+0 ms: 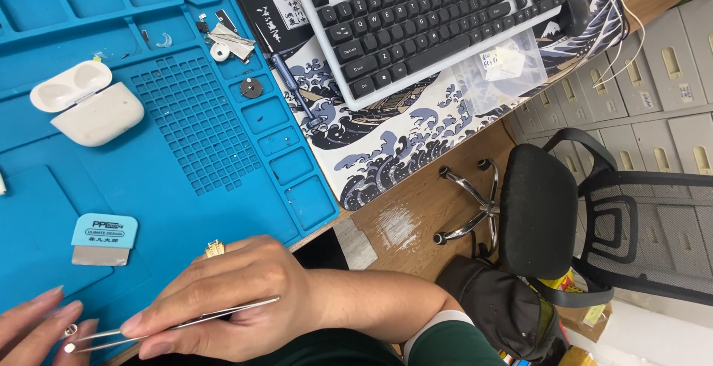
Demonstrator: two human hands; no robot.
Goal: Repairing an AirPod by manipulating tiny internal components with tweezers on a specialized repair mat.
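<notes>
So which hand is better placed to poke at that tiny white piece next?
Probably the right hand: it holds the tweezers, tips at the small earbud part that the left hand pinches above the blue mat.

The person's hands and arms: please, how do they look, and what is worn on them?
Both hands are bare, without gloves. The right hand has a gold-coloured ring; its forearm is bare up to a dark green sleeve with a white cuff. The left hand shows longish nails.

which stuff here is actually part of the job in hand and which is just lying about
In use:
right hand
tweezers
left hand
small white part

Lying about:
open earbud case
pale blue scraper
screwdriver
keyboard
office chair
</notes>
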